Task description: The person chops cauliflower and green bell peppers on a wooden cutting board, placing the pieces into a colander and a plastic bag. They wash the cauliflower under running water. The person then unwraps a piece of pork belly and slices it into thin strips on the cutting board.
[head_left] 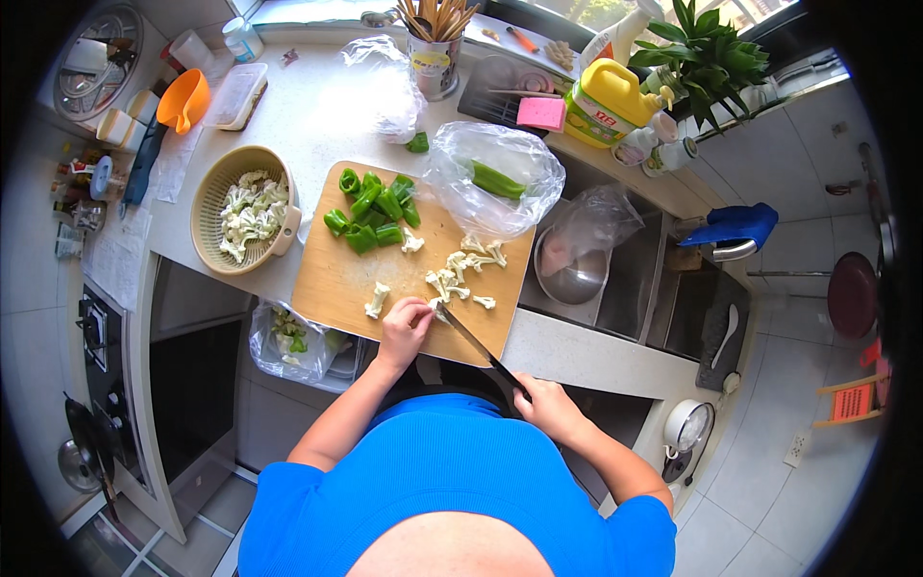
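Note:
In my right hand (546, 408) is the handle of a kitchen knife (473, 341), its blade slanting up and left over the wooden cutting board (332, 269). My left hand (408, 329) is closed, fingertips pinching a small cauliflower piece at the blade's tip. Several cut cauliflower florets (448, 281) lie just beyond the tip. One more floret (378, 299) rests apart, left of the knife, and another sits beside the peppers. Chunks of green pepper (367, 206) are heaped at the board's far left. A clear plastic bag (450, 159) with a whole green pepper (497, 180) overlaps the far right corner.
A beige colander (201, 223) of cauliflower stands left of the board. Below the counter edge hangs a bag of scraps (279, 354). To the right, the sink (625, 306) holds a metal bowl (574, 279). Behind are a yellow jug (606, 104), a pink sponge (541, 113) and a chopstick holder (435, 69).

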`<act>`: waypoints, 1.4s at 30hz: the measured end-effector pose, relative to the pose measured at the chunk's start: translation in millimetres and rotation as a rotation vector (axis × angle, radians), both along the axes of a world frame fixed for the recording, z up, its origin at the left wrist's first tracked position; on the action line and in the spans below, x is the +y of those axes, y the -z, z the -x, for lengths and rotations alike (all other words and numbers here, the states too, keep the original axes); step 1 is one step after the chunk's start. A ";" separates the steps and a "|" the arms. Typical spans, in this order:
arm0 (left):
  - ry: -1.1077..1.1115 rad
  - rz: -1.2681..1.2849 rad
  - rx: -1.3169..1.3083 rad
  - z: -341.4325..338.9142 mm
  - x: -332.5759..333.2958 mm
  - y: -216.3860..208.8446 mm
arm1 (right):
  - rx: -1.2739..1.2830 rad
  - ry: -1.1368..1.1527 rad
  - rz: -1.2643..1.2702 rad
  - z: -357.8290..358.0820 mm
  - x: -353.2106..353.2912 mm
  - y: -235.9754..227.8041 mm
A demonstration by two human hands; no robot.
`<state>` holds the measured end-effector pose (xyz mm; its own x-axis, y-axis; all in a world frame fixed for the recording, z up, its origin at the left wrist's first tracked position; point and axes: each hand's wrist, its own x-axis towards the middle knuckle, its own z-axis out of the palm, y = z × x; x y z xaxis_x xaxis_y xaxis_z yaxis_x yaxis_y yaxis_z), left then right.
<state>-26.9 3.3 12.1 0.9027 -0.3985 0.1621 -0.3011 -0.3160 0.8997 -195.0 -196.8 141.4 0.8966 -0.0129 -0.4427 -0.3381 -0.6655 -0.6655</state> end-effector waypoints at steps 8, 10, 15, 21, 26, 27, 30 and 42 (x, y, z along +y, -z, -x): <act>0.007 -0.008 -0.022 -0.7 0.6 1.7 | -0.023 -0.051 0.090 -3.2 4.6 6.5; 0.012 -0.020 -0.021 -1.1 1.8 2.7 | 0.005 -0.086 0.150 -5.6 4.0 5.5; 0.013 -0.050 -0.014 -3.2 2.6 0.3 | 0.188 -0.134 0.286 -26.0 8.0 -18.4; 0.057 -0.024 -0.058 -9.9 6.3 1.7 | -0.054 -0.022 0.101 -20.9 0.1 -30.2; 0.128 -0.048 -0.073 -15.9 7.2 1.9 | 0.127 0.054 -0.012 -38.8 3.5 -21.1; 0.131 -0.047 -0.064 -15.5 7.7 2.9 | 0.124 0.051 -0.025 -39.4 5.3 -17.0; 0.131 -0.049 -0.084 -16.2 8.5 4.3 | 0.096 0.008 -0.022 -43.9 11.4 -10.7; 0.113 -0.064 -0.089 -16.4 6.7 4.4 | 0.075 -0.061 0.089 -53.4 19.8 15.7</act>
<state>-10.5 10.0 7.7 0.8347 -0.5090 0.2102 -0.4153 -0.3312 0.8473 -141.6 -177.0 125.7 0.8615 -0.0011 -0.5077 -0.3413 -0.7416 -0.5775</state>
